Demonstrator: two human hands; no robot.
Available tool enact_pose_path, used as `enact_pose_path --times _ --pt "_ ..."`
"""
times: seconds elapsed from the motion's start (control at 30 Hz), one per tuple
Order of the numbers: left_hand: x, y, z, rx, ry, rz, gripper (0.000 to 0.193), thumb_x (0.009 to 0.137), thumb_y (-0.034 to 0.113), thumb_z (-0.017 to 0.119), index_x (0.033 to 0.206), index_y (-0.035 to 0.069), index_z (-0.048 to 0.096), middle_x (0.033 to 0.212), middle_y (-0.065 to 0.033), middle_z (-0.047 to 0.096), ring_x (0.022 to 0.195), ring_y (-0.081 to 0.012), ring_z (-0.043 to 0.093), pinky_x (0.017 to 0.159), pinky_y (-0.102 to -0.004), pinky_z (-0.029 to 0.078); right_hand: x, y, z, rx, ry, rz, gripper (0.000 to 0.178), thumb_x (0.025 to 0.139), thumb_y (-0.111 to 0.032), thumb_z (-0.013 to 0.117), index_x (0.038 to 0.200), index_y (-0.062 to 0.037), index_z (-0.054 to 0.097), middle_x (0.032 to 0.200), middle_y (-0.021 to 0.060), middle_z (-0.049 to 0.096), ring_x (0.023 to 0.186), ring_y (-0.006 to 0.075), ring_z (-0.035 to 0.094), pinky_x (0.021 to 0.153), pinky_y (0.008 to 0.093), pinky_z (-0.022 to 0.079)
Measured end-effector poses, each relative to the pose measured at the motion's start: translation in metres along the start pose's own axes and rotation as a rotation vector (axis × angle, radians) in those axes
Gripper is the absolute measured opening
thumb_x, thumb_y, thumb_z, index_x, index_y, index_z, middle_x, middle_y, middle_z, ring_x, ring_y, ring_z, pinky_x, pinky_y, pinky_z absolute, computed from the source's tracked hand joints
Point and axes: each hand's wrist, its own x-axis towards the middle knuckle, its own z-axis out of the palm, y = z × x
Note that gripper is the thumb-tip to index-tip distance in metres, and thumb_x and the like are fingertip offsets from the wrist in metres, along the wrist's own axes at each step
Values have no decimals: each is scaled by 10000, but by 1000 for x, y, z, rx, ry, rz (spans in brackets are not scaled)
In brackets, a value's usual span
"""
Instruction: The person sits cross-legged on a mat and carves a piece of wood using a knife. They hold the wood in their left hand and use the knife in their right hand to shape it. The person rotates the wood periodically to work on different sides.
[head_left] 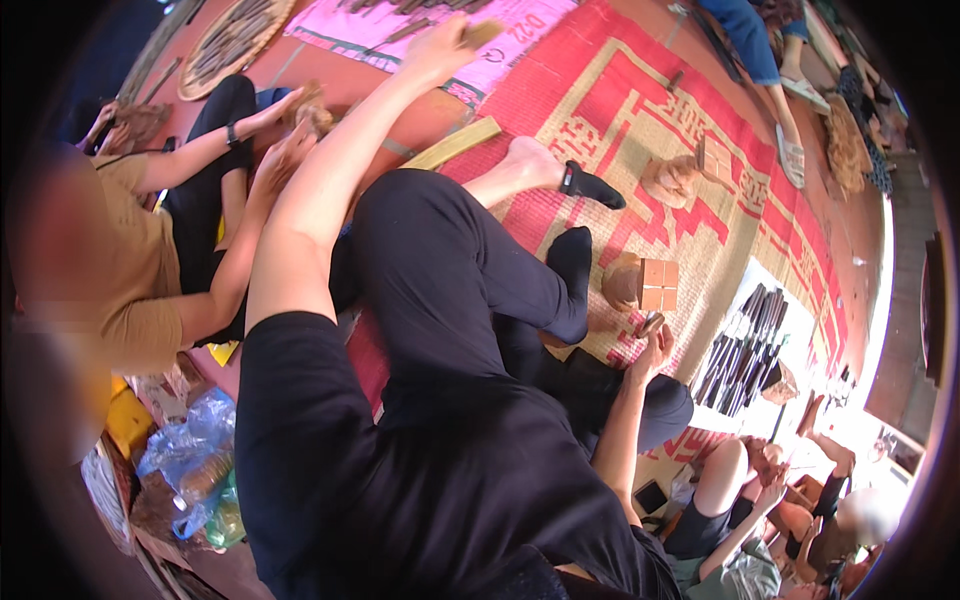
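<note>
My left arm stretches far forward and to the left, and my left hand [440,52] is closed on a flat yellowish-brown piece [483,36], which looks like wood. Just beyond it lies a pink printed sheet [400,30] with several dark, slender tools on it. My right hand [655,352], low beside my bent leg, pinches a small brown piece [650,325] whose kind I cannot make out. Close to that hand, on the mat, is a brown block [658,286] with crossing grooves, set against a rounded light-brown wooden piece [621,280].
A red and straw-coloured woven mat [600,130] spreads under my feet. On the right, a white sheet [745,290] bears many dark-handled tools [740,350]. A carved wooden piece [670,182] lies farther off. People sit left and lower right; plastic bags [200,455] lie lower left.
</note>
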Motion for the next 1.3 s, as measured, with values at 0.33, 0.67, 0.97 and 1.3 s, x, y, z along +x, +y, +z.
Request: enact_pose_path --times 0.33,0.67,0.97,1.3 --pt "11 308 82 -1094 -456 511 386 806 144 749 1160 50 629 981 -29 687 927 -94 629 837 -272 511 -1 -105 -5 285 27 -74 396 905 -66 632 1283 9 539 1181 107 599 1054 184 581 929 315 462" --pt "-154 420 185 -1102 -804 403 245 832 144 708 1042 63 612 856 -69 676 741 -130 642 639 -277 512 -13 -139 -37 1109 -187 36 633 960 -371 593 1462 -74 348 1298 90 535 1076 227 577 926 372 488" --pt "-156 343 171 -493 -466 724 457 742 158 743 1164 70 590 1107 -132 572 1067 -269 572 920 -371 457 -16 -120 -21 1144 1 98 259 923 -164 618 1119 4 595 1016 90 676 852 172 644 753 333 527" --pt "-175 291 216 107 -287 608 602 735 331 757 1270 156 544 1310 -156 469 1179 -368 511 968 -471 438 10 -44 -13 543 136 156 210 782 -42 722 968 9 637 756 29 630 555 68 525 494 220 406"
